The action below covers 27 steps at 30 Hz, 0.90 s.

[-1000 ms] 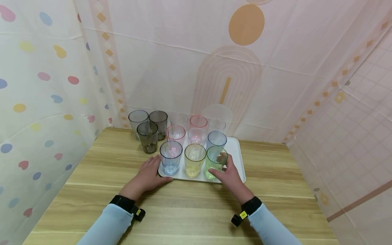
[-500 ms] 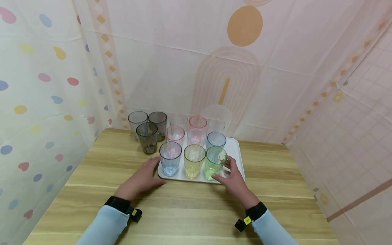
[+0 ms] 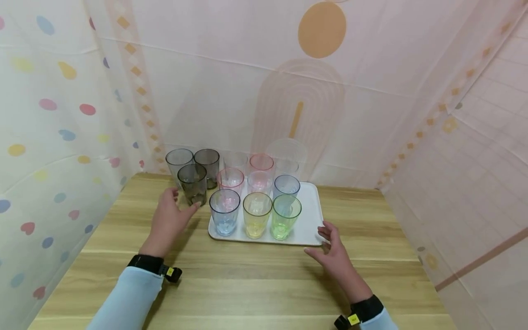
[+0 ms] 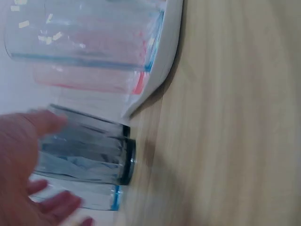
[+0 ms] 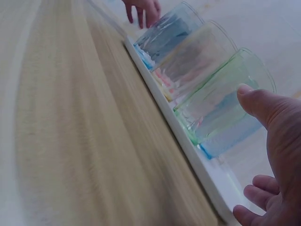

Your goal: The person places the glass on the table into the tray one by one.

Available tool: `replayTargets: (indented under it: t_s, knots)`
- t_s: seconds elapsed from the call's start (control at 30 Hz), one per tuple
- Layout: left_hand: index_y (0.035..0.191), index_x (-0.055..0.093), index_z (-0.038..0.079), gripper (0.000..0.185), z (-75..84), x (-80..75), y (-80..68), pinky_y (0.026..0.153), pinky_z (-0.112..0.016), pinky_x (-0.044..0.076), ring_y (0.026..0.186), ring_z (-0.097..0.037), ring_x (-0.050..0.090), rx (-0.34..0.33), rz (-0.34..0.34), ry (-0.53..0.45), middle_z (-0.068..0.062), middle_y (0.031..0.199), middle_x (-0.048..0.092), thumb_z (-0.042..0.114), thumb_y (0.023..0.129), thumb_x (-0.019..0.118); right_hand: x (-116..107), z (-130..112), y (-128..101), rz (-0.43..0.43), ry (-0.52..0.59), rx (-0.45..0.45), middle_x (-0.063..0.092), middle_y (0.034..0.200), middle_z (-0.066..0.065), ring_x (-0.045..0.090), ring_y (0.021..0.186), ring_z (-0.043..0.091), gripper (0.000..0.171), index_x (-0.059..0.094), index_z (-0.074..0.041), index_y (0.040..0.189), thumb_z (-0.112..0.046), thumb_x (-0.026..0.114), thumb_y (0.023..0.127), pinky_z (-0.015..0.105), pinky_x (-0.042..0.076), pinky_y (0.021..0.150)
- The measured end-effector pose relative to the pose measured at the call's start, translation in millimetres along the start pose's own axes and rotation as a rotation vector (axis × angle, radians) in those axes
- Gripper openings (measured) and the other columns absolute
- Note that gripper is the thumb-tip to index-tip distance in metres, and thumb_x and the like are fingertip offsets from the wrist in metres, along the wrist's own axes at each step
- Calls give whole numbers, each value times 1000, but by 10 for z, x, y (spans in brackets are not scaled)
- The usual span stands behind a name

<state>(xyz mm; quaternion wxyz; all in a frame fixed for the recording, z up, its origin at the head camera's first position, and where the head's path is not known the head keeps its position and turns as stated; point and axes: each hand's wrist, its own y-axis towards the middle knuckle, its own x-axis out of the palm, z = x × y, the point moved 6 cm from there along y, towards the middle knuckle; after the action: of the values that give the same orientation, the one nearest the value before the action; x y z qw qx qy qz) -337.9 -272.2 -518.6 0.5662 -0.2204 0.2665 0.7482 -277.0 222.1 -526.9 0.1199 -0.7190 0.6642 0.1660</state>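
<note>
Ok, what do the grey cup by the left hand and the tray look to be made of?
Grey cup: smoky see-through plastic or glass, cannot tell which; glossy, faceted wall, tabletop showing through. Tray: opaque white, smooth, rounded raised rim; likely plastic. Left hand reaches it.

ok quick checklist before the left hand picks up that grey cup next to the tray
1. Left hand at the front grey cup: ok, fingers open around it, but whether they touch it cannot be told.
2. Grey cup upright on the table: ok.
3. Room around it: not ok, two more grey cups stand close behind and the blue cup sits just beside it on the tray.
4. Right hand out of the way: ok, open at the white tray's near right corner, holding nothing.
5. Tray cups upright: ok.
6. Grey cup empty: cannot tell.
</note>
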Motion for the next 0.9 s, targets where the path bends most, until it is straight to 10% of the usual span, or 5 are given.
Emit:
replayTargets:
  t_s: [0.4, 0.9]
  knots:
    - [165, 33, -3, 100, -17, 65, 380, 120, -66, 42, 145, -49, 46, 66, 126, -144, -30, 159, 44, 56, 99, 81, -30, 39, -144, 18, 6, 10, 45, 165, 26, 44, 156, 44, 93, 28, -2, 167, -9, 88, 96, 59, 36, 129]
    - [163, 38, -2, 99, -151, -129, 195, 113, -62, 53, 144, -45, 50, 53, 111, -226, -26, 158, 48, 55, 96, 84, -15, -20, -172, 25, 43, -13, 46, 163, 29, 44, 155, 45, 91, 30, 2, 165, -5, 88, 95, 59, 37, 128]
